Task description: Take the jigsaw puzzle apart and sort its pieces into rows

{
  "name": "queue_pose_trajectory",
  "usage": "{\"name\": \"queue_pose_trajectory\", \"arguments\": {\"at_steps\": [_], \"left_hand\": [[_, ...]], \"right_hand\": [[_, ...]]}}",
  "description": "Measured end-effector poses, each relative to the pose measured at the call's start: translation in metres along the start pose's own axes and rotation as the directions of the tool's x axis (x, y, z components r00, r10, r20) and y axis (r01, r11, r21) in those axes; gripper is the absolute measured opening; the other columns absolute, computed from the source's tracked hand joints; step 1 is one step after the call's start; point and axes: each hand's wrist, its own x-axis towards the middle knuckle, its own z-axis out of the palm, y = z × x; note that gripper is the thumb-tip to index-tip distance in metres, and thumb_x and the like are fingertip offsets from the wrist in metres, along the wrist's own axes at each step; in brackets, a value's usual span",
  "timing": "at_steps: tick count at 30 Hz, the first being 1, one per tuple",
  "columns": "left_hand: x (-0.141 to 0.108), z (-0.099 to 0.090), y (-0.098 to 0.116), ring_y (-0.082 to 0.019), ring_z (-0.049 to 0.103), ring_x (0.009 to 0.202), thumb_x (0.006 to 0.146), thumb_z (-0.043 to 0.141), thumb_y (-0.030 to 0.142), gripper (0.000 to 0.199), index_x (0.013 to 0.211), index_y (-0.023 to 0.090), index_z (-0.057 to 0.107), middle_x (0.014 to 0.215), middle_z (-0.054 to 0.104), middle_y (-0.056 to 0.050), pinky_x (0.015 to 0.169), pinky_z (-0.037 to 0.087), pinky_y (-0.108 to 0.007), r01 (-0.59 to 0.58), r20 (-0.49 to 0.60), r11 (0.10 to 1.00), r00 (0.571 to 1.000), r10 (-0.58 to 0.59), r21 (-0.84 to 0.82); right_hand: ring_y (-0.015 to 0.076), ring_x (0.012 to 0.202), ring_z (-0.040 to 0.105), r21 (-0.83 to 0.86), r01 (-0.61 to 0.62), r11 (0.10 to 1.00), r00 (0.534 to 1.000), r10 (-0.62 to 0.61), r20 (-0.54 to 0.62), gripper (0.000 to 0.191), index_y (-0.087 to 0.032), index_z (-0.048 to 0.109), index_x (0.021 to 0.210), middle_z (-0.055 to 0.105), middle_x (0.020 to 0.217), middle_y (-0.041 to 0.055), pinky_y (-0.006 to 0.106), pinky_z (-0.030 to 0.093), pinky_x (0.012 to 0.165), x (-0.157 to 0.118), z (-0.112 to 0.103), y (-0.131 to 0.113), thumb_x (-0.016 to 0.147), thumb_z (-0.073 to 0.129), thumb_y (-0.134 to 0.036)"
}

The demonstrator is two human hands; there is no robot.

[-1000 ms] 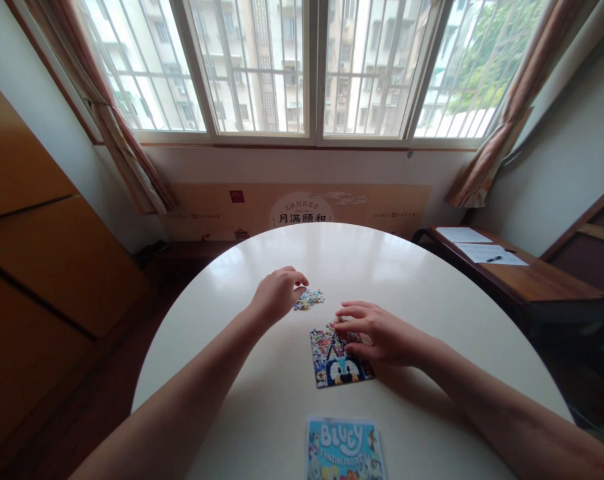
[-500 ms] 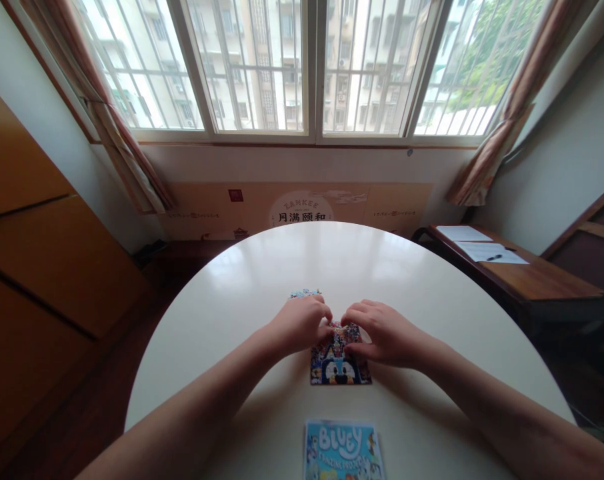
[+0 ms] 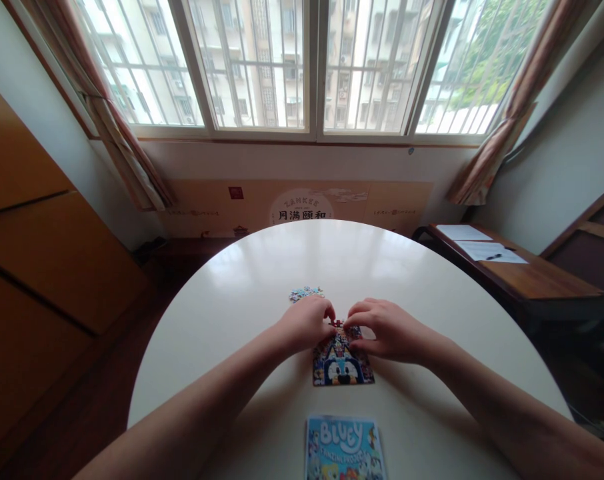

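Note:
A partly assembled jigsaw puzzle (image 3: 343, 370) with a blue dog face lies flat on the white table. My left hand (image 3: 309, 323) is at its upper left edge, thumb and fingers bent toward a small red puzzle piece (image 3: 338, 323) at the top edge. My right hand (image 3: 385, 330) rests at the upper right edge, fingers curved and the thumb apart from them over the puzzle. Whether the left fingertips hold the red piece is too small to tell. Loose puzzle pieces (image 3: 305, 293) lie in a pile just beyond my left hand.
A blue Bluey picture sheet (image 3: 345, 450) lies at the near side of the round white table (image 3: 207, 320). At the right, a wooden desk (image 3: 547, 277) bears papers (image 3: 487, 251) and a pen. Windows and curtains are behind.
The red piece at the puzzle's top edge now shows between my hands. My left hand has shifted slightly right, uncovering more of the loose pile. My right hand has moved slightly right.

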Motion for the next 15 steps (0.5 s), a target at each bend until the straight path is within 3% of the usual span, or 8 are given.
{"name": "queue_pose_trajectory", "arguments": {"at_steps": [9,15], "left_hand": [[0.003,0.002,-0.004,-0.020,0.067,0.083,0.074,0.063,0.015,0.014,0.079,0.022,0.074,0.085,0.075,0.000,0.074,0.049,-0.030,-0.008,-0.026,0.990,1.000,0.005,-0.139],[0.011,-0.018,-0.030,-0.017,0.068,0.078,0.078,0.064,0.018,0.011,0.082,0.019,0.074,0.084,0.076,-0.002,0.073,0.052,-0.028,0.029,-0.191,0.936,0.976,-0.102,-0.351]], "right_hand": [[0.0215,0.093,0.063,0.014,-0.004,1.000,1.000,0.004,-0.002,0.023,-0.027,0.074,0.104,0.072,0.103,0.0038,0.036,0.047,0.083,-0.001,0.001,0.002,0.081,0.072,-0.031],[0.0213,0.093,0.064,0.021,0.007,1.000,1.000,-0.007,-0.012,0.020,-0.027,0.075,0.102,0.072,0.104,0.0041,0.036,0.047,0.082,-0.001,-0.001,0.000,0.082,0.072,-0.032]]}}
